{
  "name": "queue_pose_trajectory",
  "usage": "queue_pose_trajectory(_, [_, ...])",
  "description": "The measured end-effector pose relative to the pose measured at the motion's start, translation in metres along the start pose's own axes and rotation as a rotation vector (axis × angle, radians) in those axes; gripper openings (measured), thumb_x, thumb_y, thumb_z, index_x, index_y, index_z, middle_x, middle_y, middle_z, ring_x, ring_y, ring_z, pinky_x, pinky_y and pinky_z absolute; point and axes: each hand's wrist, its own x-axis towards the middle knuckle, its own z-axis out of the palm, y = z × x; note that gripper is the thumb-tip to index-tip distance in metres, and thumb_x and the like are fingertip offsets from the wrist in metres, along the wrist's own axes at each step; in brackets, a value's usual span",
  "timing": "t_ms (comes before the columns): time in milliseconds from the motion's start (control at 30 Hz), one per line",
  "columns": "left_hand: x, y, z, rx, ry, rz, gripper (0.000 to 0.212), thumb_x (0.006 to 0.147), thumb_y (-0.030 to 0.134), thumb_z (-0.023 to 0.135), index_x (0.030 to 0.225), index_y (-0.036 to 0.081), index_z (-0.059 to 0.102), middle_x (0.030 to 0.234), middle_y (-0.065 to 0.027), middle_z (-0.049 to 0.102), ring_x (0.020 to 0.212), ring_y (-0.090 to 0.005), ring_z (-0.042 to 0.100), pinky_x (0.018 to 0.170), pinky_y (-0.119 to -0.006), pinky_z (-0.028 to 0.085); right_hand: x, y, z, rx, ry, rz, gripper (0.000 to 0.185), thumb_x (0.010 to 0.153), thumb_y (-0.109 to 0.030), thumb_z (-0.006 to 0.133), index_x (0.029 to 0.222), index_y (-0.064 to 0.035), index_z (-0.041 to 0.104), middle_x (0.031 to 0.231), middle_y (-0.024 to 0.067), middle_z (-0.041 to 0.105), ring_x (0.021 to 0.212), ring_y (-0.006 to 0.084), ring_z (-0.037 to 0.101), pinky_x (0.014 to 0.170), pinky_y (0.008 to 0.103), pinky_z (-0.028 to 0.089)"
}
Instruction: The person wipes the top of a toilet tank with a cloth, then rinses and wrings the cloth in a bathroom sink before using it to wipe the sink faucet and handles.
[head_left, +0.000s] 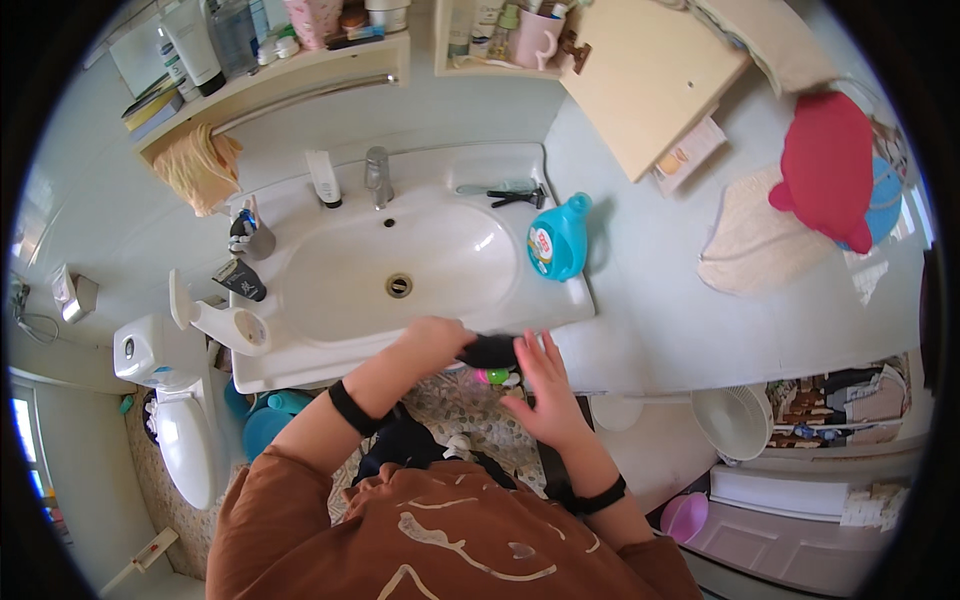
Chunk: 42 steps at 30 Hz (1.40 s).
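Observation:
My left hand (439, 341) is closed on one end of a small black item, seemingly cloth (489, 351), just in front of the sink's near rim. At its other end is my right hand (541, 375), fingers spread and thumb apart, its fingertips close to or touching the black item; whether they touch is unclear. Behind both hands lies the white washbasin (397, 247), with a metal tap (378, 178) at its back. A turquoise detergent bottle (559, 238) stands uncapped on the basin's right side. A white pump bottle (232, 326) is at the left rim.
A grey cup with brushes (255, 238), a dark tube (241, 280) and a white tube (323, 178) stand around the basin. Black razors (517, 198) lie at its back right. The toilet (184, 442) is at the left. A cabinet door (652, 82) hangs open above right.

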Motion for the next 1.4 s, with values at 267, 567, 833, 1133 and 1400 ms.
queue_pose_trajectory(267, [-0.053,-0.023,-0.066,-0.376,0.222,-0.043,0.037,0.073,0.015,0.069,0.108,0.010,0.061,0.091,-0.0110,0.065,0.086,-0.0308,0.063,0.075,-0.040,0.051,0.088,-0.010,0.090,0.838,-0.297,0.060,0.093,0.079,0.000,0.065,0.150,-0.0137,0.007,0.129,0.0171,0.054,0.112,0.0249,0.057,0.094,0.0329,0.042])
queue_pose_trajectory(567, [-0.117,-0.134,-0.015,-0.612,0.483,-0.483,0.046,0.082,0.015,0.062,0.125,0.005,0.050,0.111,-0.0162,0.060,0.097,-0.0296,0.062,0.081,-0.039,0.050,0.159,0.034,0.140,1.242,0.306,0.894,0.065,0.078,0.000,0.062,0.138,-0.0013,0.037,0.115,0.0114,0.060,0.099,0.0214,0.060,0.086,0.0340,0.049])
queue_pose_trajectory(833, [-0.142,-0.151,-0.009,-0.248,0.348,-0.494,0.027,0.081,0.009,0.059,0.108,0.002,0.060,0.113,-0.0177,0.060,0.119,-0.0361,0.050,0.097,-0.043,0.042,0.304,0.123,0.090,1.374,0.936,0.783,0.044,0.074,0.006,0.060,0.116,-0.0024,0.053,0.098,0.0076,0.060,0.085,0.0224,0.059,0.075,0.0370,0.051])
queue_pose_trajectory(1133, [-0.158,-0.100,0.006,-0.303,0.378,-0.823,0.025,0.080,0.011,0.059,0.104,0.005,0.061,0.116,-0.0199,0.059,0.113,-0.0387,0.052,0.093,-0.045,0.043,0.454,0.232,0.063,0.928,1.200,0.906,0.078,0.076,0.000,0.061,0.144,-0.0011,0.022,0.132,0.0185,0.046,0.112,0.0304,0.053,0.090,0.0407,0.047])
queue_pose_trajectory(1400, [-0.182,-0.019,0.048,-0.283,0.252,-0.931,0.022,0.081,0.013,0.061,0.102,0.007,0.064,0.109,-0.0229,0.061,0.108,-0.0389,0.056,0.092,-0.042,0.046,0.524,0.197,0.047,1.664,1.426,0.128,0.076,0.087,-0.002,0.057,0.147,-0.0164,0.012,0.140,0.0144,0.039,0.116,0.0259,0.051,0.103,0.0413,0.045])
